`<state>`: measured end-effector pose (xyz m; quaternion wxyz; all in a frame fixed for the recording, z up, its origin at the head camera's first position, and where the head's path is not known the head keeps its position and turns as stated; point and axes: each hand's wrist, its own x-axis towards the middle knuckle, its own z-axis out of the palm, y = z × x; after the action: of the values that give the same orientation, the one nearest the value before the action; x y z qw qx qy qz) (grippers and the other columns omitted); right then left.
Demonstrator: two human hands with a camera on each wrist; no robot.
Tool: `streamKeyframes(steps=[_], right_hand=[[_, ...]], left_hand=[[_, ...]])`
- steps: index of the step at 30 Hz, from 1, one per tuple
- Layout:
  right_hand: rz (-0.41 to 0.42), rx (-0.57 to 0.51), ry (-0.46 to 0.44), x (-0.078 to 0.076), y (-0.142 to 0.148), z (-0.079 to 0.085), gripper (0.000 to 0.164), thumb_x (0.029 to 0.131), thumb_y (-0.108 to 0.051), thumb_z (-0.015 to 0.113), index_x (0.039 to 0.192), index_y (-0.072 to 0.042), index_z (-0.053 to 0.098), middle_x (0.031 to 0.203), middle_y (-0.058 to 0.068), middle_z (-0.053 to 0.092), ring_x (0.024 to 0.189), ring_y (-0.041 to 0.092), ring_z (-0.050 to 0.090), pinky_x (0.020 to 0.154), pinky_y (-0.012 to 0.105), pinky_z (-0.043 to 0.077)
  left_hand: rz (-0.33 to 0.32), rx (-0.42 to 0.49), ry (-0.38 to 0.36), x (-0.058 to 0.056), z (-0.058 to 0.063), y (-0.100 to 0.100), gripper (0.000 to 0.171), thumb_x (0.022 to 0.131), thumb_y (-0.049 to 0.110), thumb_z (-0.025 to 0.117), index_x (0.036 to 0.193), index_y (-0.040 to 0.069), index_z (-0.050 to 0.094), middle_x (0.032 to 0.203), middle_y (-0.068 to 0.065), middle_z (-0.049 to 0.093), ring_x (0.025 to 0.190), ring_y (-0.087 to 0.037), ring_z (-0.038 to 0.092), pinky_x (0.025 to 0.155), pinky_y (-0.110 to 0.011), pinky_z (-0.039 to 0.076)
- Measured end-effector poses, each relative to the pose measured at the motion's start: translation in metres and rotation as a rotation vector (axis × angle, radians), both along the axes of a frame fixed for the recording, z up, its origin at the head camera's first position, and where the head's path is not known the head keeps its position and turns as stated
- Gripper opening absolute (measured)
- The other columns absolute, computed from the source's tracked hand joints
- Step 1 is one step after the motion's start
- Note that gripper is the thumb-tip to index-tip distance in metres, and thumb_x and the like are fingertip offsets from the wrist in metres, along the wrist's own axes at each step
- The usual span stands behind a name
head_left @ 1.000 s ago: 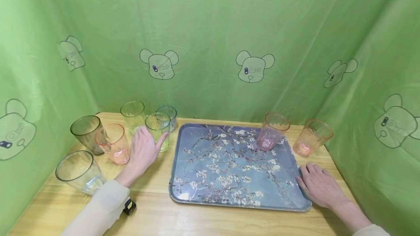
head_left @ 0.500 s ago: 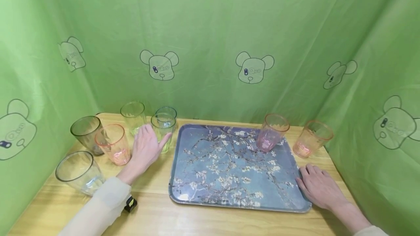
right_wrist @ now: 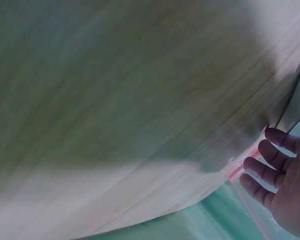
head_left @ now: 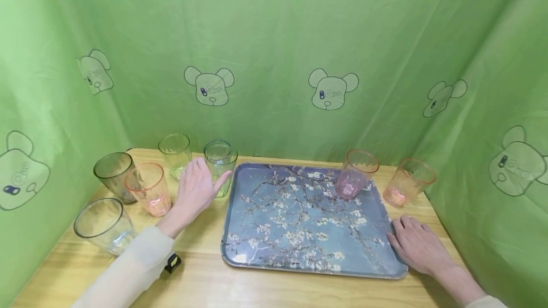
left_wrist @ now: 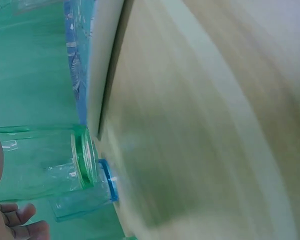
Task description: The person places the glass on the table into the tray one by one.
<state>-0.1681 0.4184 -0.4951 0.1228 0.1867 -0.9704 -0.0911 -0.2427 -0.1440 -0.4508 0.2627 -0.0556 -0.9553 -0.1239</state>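
The green glass (left_wrist: 37, 160) is shifting rightward with the left hand (head_left: 197, 187): compared with the earlier head views, it is now overlapping the blue glass (left_wrist: 80, 202) and leaving a wider gap from the yellow-green glass (head_left: 176, 158) at far left. The left hand is curling round the green glass and apparently holding it; whether the base is clearing the table (head_left: 239, 289) is hard to tell. The shift is seemingly bringing the green glass closer to the tray (head_left: 274, 232), whose left edge is lying just right of it. The tray is carrying a pink glass (head_left: 355, 177) at its far right. The right hand (head_left: 419, 244) is staying beside the tray's near right edge, fingers loose and gripping nothing. On the green curtain (head_left: 274, 27), outlined animal heads are bearing purple marks and pale lettering, perhaps starting with Q; the rest is staying unreadable.
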Motion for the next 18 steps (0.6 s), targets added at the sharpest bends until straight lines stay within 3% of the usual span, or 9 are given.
streamKeyframes(steps=[7,18], right_hand=[[-0.005,0.003,-0.016,-0.001,0.0,0.0,0.026,0.091,-0.032,0.059,0.097,-0.008,0.055,0.083,0.006,0.051,0.078,0.024,0.053,0.064,0.048,0.045],[-0.011,0.0,-0.031,-0.001,0.0,-0.001,0.025,0.092,-0.032,0.059,0.096,-0.008,0.054,0.083,0.006,0.051,0.078,0.025,0.054,0.065,0.049,0.045]], left_hand=[[-0.024,-0.026,0.003,-0.001,0.008,0.009,0.081,0.09,0.072,0.04,0.101,-0.008,0.05,0.083,-0.015,0.05,0.073,-0.025,0.046,0.065,-0.033,0.043],[-0.079,-0.071,-0.016,0.0,0.016,0.027,0.079,0.09,0.071,0.042,0.1,-0.006,0.051,0.086,-0.014,0.051,0.075,-0.024,0.046,0.067,-0.032,0.042]])
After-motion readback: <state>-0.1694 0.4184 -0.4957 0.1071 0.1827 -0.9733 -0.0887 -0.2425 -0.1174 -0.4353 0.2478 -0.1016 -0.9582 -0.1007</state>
